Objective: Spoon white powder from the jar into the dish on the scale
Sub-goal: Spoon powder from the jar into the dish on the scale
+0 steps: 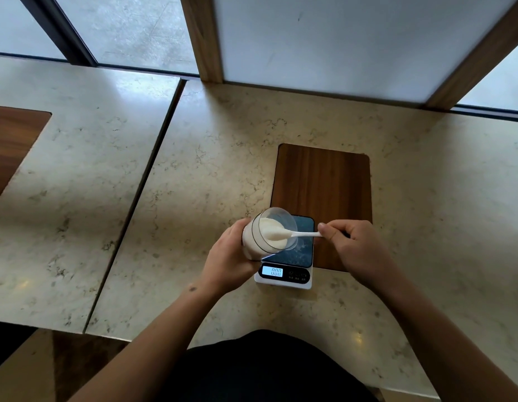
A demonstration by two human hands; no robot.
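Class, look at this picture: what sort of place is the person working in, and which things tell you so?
Probably a café or lounge window counter, not a laboratory: a marble-like counter with inset wood panel, floor-length windows behind, and a small digital scale.

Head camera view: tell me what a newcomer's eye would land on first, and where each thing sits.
The tilted clear jar of white powder, held in the left hand over the scale at centre, draws the eye first. A white spoon, pinched by the right hand, reaches into its mouth. Below them, the scale's lit display reads 0.00.
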